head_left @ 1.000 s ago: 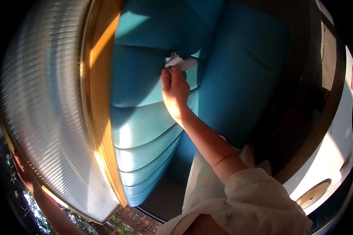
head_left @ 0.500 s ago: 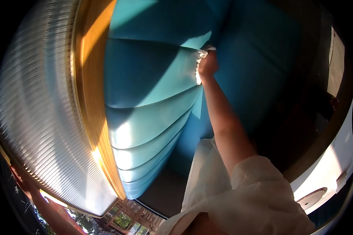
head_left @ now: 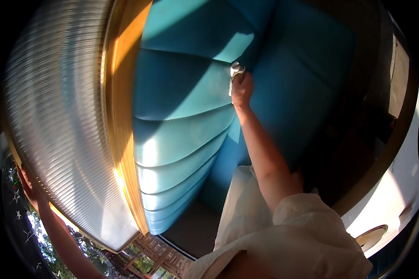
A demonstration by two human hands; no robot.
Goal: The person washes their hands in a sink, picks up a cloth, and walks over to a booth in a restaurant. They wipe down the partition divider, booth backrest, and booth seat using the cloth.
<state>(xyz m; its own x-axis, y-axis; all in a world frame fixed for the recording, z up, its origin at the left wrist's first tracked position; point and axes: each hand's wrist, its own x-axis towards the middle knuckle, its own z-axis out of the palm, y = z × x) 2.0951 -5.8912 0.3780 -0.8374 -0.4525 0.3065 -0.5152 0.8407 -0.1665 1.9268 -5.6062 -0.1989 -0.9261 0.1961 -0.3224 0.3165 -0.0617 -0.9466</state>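
Observation:
My right hand (head_left: 242, 90) is closed around a crumpled white cloth (head_left: 237, 69). It presses the cloth against the blue-green padded backrest (head_left: 184, 88), close to where that meets the seat (head_left: 295, 79). At the lower left, my left hand (head_left: 31, 188) grips the outer edge of a ribbed glass panel (head_left: 60, 107); part of its fingers is hidden behind the edge. A wooden rail (head_left: 121, 93) runs between the glass and the backrest.
A dark table (head_left: 349, 144) with a brown edge lies to the right of the seat. Beyond it is a pale, sunlit surface with a round plate (head_left: 372, 239). Through a window at the bottom, a brick building (head_left: 156, 253) shows.
My right hand has moved a little down and left with the cloth along the backrest. My left hand appears higher on the panel's edge, and the view has shifted slightly.

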